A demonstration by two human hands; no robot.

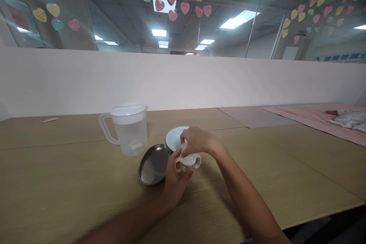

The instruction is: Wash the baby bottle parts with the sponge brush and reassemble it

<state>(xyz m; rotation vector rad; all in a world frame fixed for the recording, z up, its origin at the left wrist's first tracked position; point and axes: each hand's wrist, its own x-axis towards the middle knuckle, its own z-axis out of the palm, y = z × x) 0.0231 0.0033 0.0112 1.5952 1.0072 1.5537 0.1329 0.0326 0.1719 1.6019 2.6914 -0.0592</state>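
Near the middle of the table, my left hand (175, 179) is wrapped round a small clear cup (183, 168) with a white lid (188, 159) and a looped white handle on its right side. It looks like a sippy cup. My right hand (196, 141) reaches over from above, its fingers closed on a whitish piece at the top of the lid; the fingers hide most of that piece. Just left of the cup lies a shallow oval metal tray (154, 164). Behind my hands is a white plate (173, 137), partly covered by my right hand.
A translucent plastic pitcher (131, 133) with a lid stands at the back left. A flat, pale, thin piece (50, 119) lies farther left. Pink cloth (309, 118) with a patterned fabric covers the far right. A white wall (183, 80) borders the table (85, 190) behind.
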